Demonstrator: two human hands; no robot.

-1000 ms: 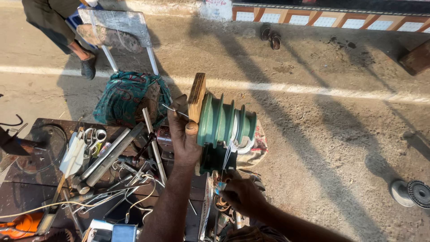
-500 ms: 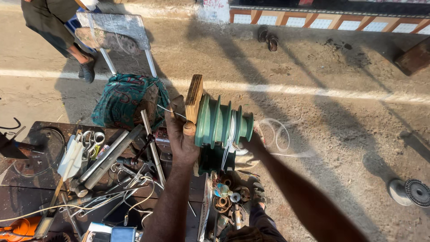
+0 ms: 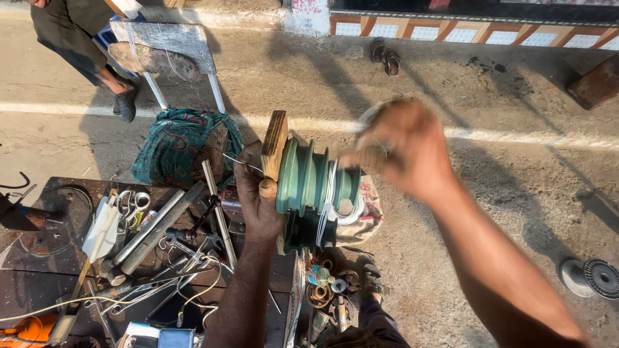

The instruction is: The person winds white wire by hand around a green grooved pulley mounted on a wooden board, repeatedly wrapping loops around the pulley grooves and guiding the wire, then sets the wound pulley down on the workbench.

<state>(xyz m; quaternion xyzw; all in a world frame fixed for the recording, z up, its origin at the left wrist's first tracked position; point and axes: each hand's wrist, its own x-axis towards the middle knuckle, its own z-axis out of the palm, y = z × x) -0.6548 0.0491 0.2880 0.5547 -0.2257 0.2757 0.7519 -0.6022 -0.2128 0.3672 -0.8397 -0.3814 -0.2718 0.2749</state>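
1. The left hand [image 3: 258, 193] grips a green grooved spool [image 3: 316, 183] by its wooden end plate [image 3: 274, 145], fingers curled around it, above the cluttered table [image 3: 39, 258].
2. The right hand [image 3: 406, 151] is blurred just beside the spool; I cannot tell its fingers' state.
3. White wire [image 3: 332, 200] loops around the spool.

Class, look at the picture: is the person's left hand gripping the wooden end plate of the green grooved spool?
Yes: the left hand wraps around the edge of the wooden plate fixed to the green spool.
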